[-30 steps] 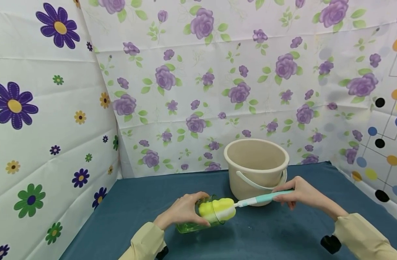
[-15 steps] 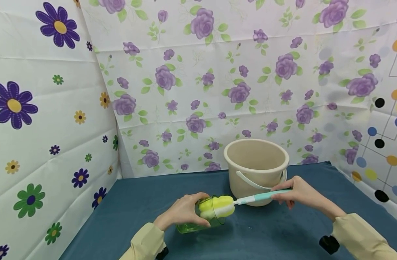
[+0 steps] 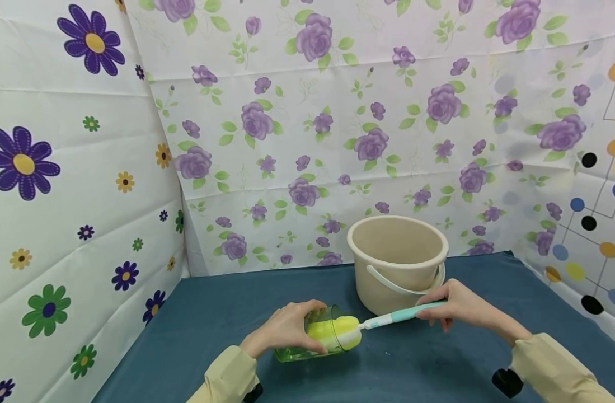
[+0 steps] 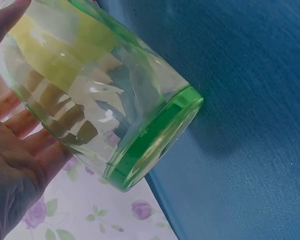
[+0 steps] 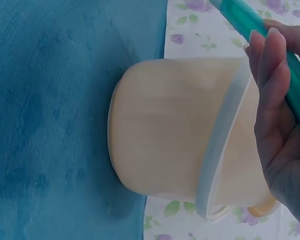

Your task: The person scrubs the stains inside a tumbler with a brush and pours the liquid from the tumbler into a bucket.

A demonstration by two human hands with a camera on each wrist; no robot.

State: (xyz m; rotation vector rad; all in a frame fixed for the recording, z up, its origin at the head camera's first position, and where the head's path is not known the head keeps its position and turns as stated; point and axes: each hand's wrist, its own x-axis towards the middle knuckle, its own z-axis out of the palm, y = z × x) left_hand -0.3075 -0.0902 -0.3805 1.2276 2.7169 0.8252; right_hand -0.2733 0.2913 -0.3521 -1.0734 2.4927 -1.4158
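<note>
My left hand [image 3: 287,329] grips a clear green glass cup [image 4: 90,95] around its side, tilted with its mouth to the right. The thick green base shows in the left wrist view, close over the blue cloth. My right hand [image 3: 458,307] pinches the teal and white handle [image 3: 403,315] of a bottle brush. Its yellow and white sponge head [image 3: 348,332] sits partly inside the cup, with the end nearest the handle outside the rim. In the right wrist view, the fingers [image 5: 272,65] of that hand curl around the teal handle.
A beige bucket [image 3: 383,285] with a pale handle [image 5: 222,135] stands behind my right hand. Dark blue cloth [image 3: 221,308] covers the table, with a few water drops on it. Flowered sheets [image 3: 287,140] hang at the back and left, a dotted one at right.
My right hand has shifted a little left and down, carrying the brush handle along. The sponge head sits slightly lower and further into the cup. The left hand stays nearly still.
</note>
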